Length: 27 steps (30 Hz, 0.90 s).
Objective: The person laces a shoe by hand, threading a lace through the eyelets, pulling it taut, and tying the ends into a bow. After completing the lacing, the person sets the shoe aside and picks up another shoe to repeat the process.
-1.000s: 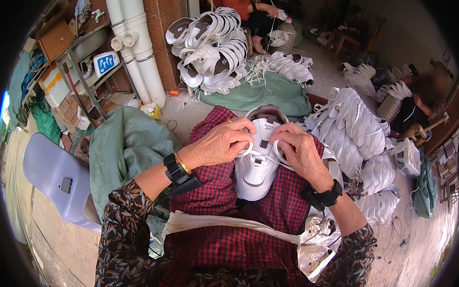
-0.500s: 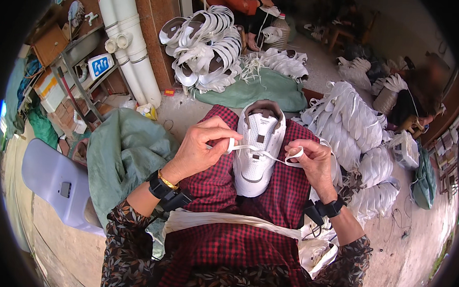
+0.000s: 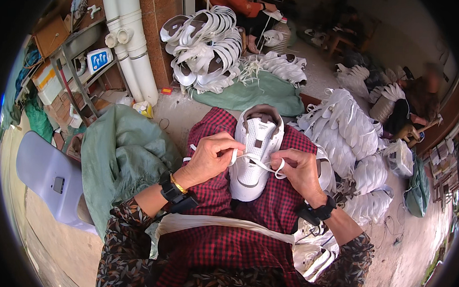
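A white shoe upper (image 3: 252,182) with a brown lining lies on my lap, on a red-and-black checked apron (image 3: 208,180), its toe end toward me. A white shoelace (image 3: 259,163) runs across its front, through the lowest part of the lacing area. At the shoe's left edge my left hand (image 3: 211,155) pinches one end of the lace between thumb and fingers. My right hand (image 3: 297,168) pinches the other end at the right edge, with a small loop hanging below the fingertips. Both hands are close to the shoe's sides.
Stacks of white shoe uppers (image 3: 336,127) stand to the right, and another pile (image 3: 205,46) lies ahead beside a green sack (image 3: 251,96). A large green sack (image 3: 128,150) and a lilac plastic chair (image 3: 51,180) are at left. Other people sit working farther back.
Both hands have moved inward, closer to the shoe, and the lace between them spans a shorter distance. The shoe sits slightly lower and more tilted in view.
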Each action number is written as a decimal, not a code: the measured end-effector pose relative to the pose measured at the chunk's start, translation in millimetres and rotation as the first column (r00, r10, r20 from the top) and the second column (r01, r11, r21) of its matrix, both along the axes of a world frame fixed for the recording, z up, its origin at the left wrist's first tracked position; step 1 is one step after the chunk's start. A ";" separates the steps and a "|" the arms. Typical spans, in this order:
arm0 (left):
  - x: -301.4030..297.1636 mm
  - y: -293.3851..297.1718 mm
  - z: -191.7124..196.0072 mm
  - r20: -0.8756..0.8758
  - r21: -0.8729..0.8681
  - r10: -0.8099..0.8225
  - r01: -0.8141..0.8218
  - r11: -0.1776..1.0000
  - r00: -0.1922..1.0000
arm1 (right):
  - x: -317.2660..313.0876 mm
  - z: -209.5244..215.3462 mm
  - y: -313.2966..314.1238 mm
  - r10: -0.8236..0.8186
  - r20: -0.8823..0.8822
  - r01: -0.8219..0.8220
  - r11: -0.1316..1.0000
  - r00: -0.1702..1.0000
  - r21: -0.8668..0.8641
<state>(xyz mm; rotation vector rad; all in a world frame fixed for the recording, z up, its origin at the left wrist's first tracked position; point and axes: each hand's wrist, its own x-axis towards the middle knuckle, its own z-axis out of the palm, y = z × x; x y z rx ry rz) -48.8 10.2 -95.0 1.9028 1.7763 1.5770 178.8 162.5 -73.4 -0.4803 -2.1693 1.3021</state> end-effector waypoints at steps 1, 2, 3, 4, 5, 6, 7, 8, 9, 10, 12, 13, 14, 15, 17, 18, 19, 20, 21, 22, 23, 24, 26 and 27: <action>1.3 -4.1 3.4 -0.009 -0.035 -0.035 0.035 0.999 0.999 | 1.6 0.9 0.0 0.019 0.031 -0.020 1.000 0.999 0.011; 2.2 -7.6 5.2 -0.015 -0.070 -0.071 0.070 0.995 0.997 | 1.9 -0.5 0.2 0.024 0.038 -0.024 1.000 0.999 0.012; 2.7 -9.8 4.9 -0.011 -0.067 -0.067 0.066 0.996 0.998 | 1.4 -2.2 1.6 0.006 0.043 -0.005 0.999 0.999 -0.044; 3.7 -12.2 3.7 0.060 -0.072 -0.068 0.072 0.995 0.996 | 0.9 -3.3 2.7 -0.011 0.051 0.016 0.995 0.999 -0.100; 4.8 -13.1 2.2 0.130 -0.076 -0.069 0.080 0.994 0.989 | 0.0 -3.4 2.9 -0.008 0.057 0.014 0.995 0.998 -0.098; 4.8 -13.9 0.2 0.136 -0.074 -0.065 0.075 0.994 0.989 | -2.0 -3.3 0.6 -0.036 0.037 0.041 0.991 0.999 -0.128; 4.2 -13.1 -3.0 0.240 -0.015 -0.069 0.075 0.997 0.968 | -3.2 -3.4 -0.9 -0.065 0.019 0.068 0.985 0.998 -0.158; 3.8 -11.8 -6.2 0.341 0.044 -0.079 0.068 0.997 0.937 | -4.1 -3.1 -0.9 -0.061 0.026 0.065 0.985 0.998 -0.157; 3.7 -9.7 -9.0 0.346 0.091 -0.083 0.054 0.994 0.934 | -5.5 -3.8 -0.5 -0.086 0.039 0.088 0.994 0.996 -0.063; 4.4 -9.3 -10.7 0.353 0.088 -0.081 0.053 0.995 0.932 | -6.5 -4.7 -0.5 -0.111 0.050 0.109 0.994 0.993 0.032; 5.6 -8.8 -12.9 0.354 0.047 -0.065 0.052 0.998 0.933 | -8.3 -6.4 -0.9 -0.114 0.041 0.112 0.993 0.993 0.047; 5.5 -8.9 -12.5 0.359 0.047 -0.063 0.049 0.998 0.931 | -9.2 -6.6 -0.7 -0.117 0.024 0.115 0.991 0.993 0.064; 5.5 -9.6 -10.9 0.337 0.027 -0.058 0.052 0.998 0.940 | -9.6 -6.7 -0.7 -0.114 0.030 0.112 0.992 0.993 0.065; 6.0 -10.1 -9.8 0.316 0.006 -0.055 0.056 0.998 0.947 | -9.2 -7.0 -0.9 -0.124 0.010 0.123 0.991 0.992 0.041; 7.8 -10.2 -7.3 0.320 0.018 -0.061 0.059 0.998 0.945 | -8.8 -8.1 -1.1 -0.133 -0.005 0.133 0.991 0.991 0.019; 8.2 -10.1 -6.9 0.318 0.028 -0.069 0.064 0.998 0.945 | -9.1 -9.5 -1.4 -0.128 -0.008 0.128 0.991 0.992 0.031; 8.5 -10.0 -7.4 0.320 0.027 -0.069 0.063 0.998 0.945 | -9.6 -10.3 -2.0 -0.123 -0.012 0.124 0.991 0.992 0.042; 8.8 -9.9 -7.7 0.318 0.021 -0.067 0.064 0.998 0.946 | -10.9 -8.8 -3.5 -0.122 -0.011 0.123 0.992 0.992 0.043; 9.5 -9.8 -8.6 0.318 0.014 -0.066 0.065 0.998 0.946 | -13.0 -5.0 -5.9 -0.124 0.005 0.122 0.983 0.992 0.138; 10.6 -8.9 -9.8 0.321 0.014 -0.065 0.064 0.998 0.945 | -14.8 -0.9 -8.3 -0.126 0.020 0.117 0.965 0.992 0.233; 11.7 -7.6 -11.3 0.329 0.010 -0.056 0.055 0.998 0.943 | -16.0 3.8 -11.0 -0.124 0.023 0.115 0.966 0.992 0.233; 12.1 -7.1 -10.5 0.332 0.009 -0.044 0.044 0.999 0.942 | -17.6 10.7 -13.4 -0.096 0.023 0.079 0.920 0.995 0.384; 13.5 -9.3 -8.6 0.316 -0.023 -0.018 0.026 0.999 0.949 | -18.4 13.7 -12.9 -0.061 0.026 0.038 0.848 0.998 0.528; 13.7 -9.3 -8.8 0.301 -0.057 0.003 0.015 0.998 0.953 | -17.3 10.2 -10.3 -0.019 0.029 -0.002 0.814 0.999 0.581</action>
